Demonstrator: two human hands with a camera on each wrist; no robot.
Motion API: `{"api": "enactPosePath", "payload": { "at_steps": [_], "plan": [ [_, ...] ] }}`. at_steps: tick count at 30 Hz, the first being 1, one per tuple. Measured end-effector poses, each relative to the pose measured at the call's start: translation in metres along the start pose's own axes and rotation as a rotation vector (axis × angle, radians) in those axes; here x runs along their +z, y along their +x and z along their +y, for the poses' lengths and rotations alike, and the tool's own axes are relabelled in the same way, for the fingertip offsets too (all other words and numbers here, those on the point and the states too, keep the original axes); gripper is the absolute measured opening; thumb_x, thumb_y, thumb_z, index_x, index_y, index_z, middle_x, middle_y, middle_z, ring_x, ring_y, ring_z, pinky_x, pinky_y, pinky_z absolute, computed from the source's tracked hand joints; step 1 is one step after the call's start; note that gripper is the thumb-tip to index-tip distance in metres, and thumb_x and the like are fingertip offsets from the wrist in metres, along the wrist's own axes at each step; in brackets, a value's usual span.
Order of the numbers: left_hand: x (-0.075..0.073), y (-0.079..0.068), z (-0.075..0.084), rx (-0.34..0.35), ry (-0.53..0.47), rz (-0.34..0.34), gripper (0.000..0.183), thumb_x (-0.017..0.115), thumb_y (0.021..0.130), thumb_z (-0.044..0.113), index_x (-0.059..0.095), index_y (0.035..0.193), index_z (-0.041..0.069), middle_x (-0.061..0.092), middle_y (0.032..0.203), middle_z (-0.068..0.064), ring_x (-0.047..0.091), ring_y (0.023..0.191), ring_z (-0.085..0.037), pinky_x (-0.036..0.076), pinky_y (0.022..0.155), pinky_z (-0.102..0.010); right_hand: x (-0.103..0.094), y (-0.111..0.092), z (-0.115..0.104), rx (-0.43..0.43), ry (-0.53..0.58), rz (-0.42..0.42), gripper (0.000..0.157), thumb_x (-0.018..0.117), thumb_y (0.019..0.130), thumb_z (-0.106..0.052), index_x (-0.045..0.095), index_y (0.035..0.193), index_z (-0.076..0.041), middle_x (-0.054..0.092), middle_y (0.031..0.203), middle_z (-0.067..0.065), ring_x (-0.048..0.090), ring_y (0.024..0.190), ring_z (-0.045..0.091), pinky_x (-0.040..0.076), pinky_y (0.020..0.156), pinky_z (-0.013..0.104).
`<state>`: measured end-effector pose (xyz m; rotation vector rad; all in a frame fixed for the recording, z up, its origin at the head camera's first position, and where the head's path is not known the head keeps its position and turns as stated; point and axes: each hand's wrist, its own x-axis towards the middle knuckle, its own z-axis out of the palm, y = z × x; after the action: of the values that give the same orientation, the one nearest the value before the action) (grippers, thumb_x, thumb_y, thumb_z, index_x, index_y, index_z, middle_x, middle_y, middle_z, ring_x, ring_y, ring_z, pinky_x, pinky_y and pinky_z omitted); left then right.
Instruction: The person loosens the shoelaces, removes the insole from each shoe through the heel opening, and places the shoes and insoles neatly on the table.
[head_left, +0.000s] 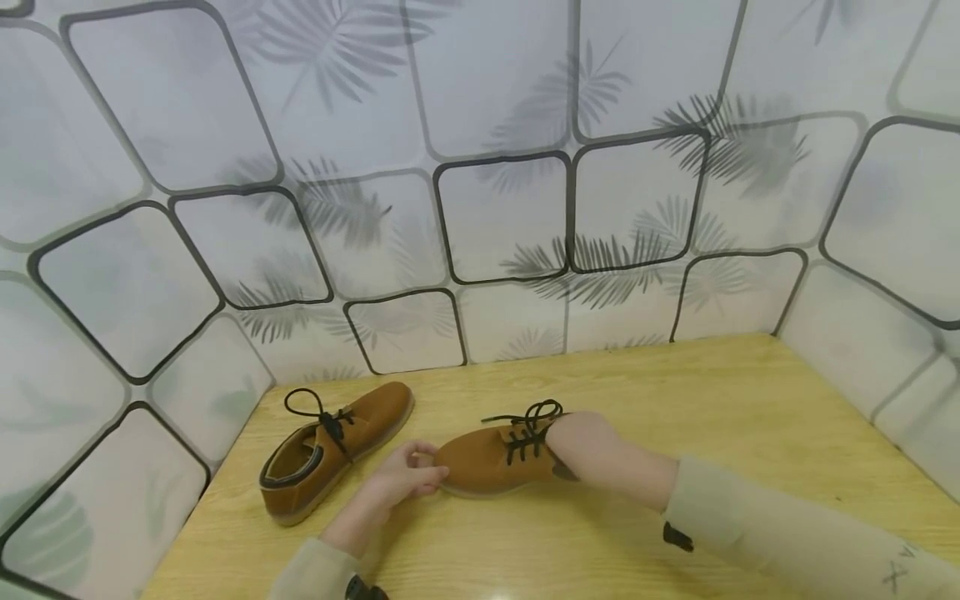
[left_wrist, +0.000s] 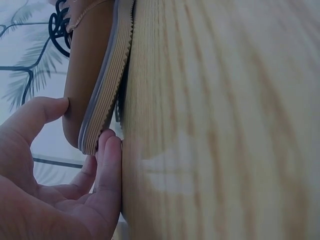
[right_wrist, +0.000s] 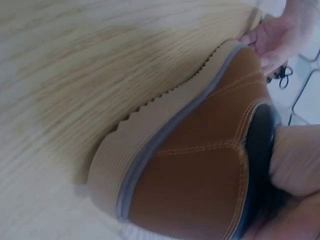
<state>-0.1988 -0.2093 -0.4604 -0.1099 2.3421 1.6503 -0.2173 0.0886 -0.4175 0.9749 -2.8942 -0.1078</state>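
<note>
A brown lace-up shoe (head_left: 480, 462) with black laces and a ribbed pale sole lies sideways in front of me, toe to the left. My left hand (head_left: 408, 475) pinches its toe. In the left wrist view, the thumb is on the upper while the fingers (left_wrist: 111, 155) reach under the sole, along the tabletop. Over the shoe's opening is my right hand (head_left: 588, 446), gripping the collar; its fingertips are hidden inside. From the right wrist, the heel and stitched side of the shoe (right_wrist: 195, 185) show close up, with the right hand (right_wrist: 297, 185) at the dark lining.
A matching brown shoe (head_left: 300, 487) stands upright at the left of the yellow wood-grain table (head_left: 675, 400), its toe pointing away to the right. Pale patterned panels (head_left: 502, 217) with leaves and dark outlines enclose the back and both sides.
</note>
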Motion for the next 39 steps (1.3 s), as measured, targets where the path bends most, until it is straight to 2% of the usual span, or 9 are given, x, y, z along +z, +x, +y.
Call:
{"api": "enactPosePath", "payload": {
  "at_steps": [3, 6, 17, 23, 30, 35, 39],
  "plan": [
    [0.0001, 0.0007, -0.0016, 0.005, -0.002, -0.007, 0.051, 0.076, 0.093, 0.008, 0.053, 0.135, -0.008, 0.065, 0.113, -0.017, 0.069, 0.086, -0.015, 0.065, 0.084, -0.03, 0.0012, 0.0012, 0.0071, -0.026, 0.08, 0.009, 0.036, 0.092, 0.08, -0.018, 0.059, 0.067, -0.015, 0.063, 0.067, -0.003, 0.059, 0.062, 0.013, 0.059, 0.06, 0.029],
    [0.0001, 0.0014, -0.0023, 0.009, -0.007, -0.01, 0.051, 0.076, 0.093, 0.008, 0.053, 0.135, -0.008, 0.065, 0.113, -0.017, 0.068, 0.087, -0.015, 0.065, 0.085, -0.031, 0.0008, 0.0035, 0.0108, -0.029, 0.116, 0.005, 0.035, 0.092, 0.079, -0.016, 0.06, 0.065, -0.015, 0.063, 0.066, -0.004, 0.058, 0.061, 0.012, 0.059, 0.061, 0.029],
    [-0.0011, 0.0016, -0.0022, 0.011, -0.004, -0.008, 0.051, 0.076, 0.092, 0.007, 0.053, 0.135, -0.008, 0.064, 0.109, -0.015, 0.068, 0.085, -0.015, 0.064, 0.083, -0.029, 0.0022, 0.0022, 0.0109, -0.048, 0.134, 0.066, 0.043, 0.09, 0.078, -0.011, 0.052, 0.059, -0.018, 0.057, 0.059, -0.007, 0.05, 0.055, 0.009, 0.052, 0.053, 0.026],
    [-0.0008, 0.0004, -0.001, 0.013, -0.016, -0.018, 0.05, 0.075, 0.092, 0.007, 0.052, 0.134, -0.008, 0.063, 0.109, -0.014, 0.067, 0.086, -0.014, 0.064, 0.083, -0.029, 0.0075, 0.0013, 0.0123, -0.058, 0.112, 0.115, 0.036, 0.087, 0.08, -0.011, 0.055, 0.064, -0.018, 0.061, 0.063, -0.008, 0.057, 0.056, 0.01, 0.055, 0.055, 0.027],
    [-0.0005, -0.0005, 0.0008, 0.005, -0.016, -0.007, 0.051, 0.076, 0.092, 0.007, 0.053, 0.135, -0.008, 0.064, 0.108, -0.014, 0.067, 0.084, -0.014, 0.063, 0.081, -0.027, 0.0081, -0.0019, 0.0106, -0.116, -0.019, 0.226, 0.032, 0.091, 0.077, -0.013, 0.059, 0.077, -0.014, 0.059, 0.067, -0.005, 0.057, 0.059, 0.011, 0.057, 0.054, 0.027],
    [-0.0006, -0.0001, -0.0004, 0.002, -0.016, -0.007, 0.051, 0.076, 0.092, 0.007, 0.053, 0.135, -0.008, 0.065, 0.108, -0.014, 0.068, 0.084, -0.015, 0.063, 0.081, -0.027, 0.005, -0.0015, 0.0102, -0.09, 0.054, 0.202, 0.033, 0.09, 0.076, -0.009, 0.058, 0.074, -0.015, 0.06, 0.067, -0.004, 0.058, 0.06, 0.012, 0.057, 0.055, 0.028],
    [-0.0012, 0.0016, -0.0026, 0.006, -0.029, -0.016, 0.051, 0.076, 0.092, 0.007, 0.053, 0.135, -0.008, 0.065, 0.108, -0.014, 0.068, 0.083, -0.015, 0.064, 0.082, -0.027, 0.0032, -0.0023, 0.0099, -0.08, 0.043, 0.171, 0.035, 0.093, 0.076, -0.012, 0.059, 0.071, -0.014, 0.061, 0.068, -0.003, 0.058, 0.062, 0.013, 0.057, 0.056, 0.027]
  ]
}}
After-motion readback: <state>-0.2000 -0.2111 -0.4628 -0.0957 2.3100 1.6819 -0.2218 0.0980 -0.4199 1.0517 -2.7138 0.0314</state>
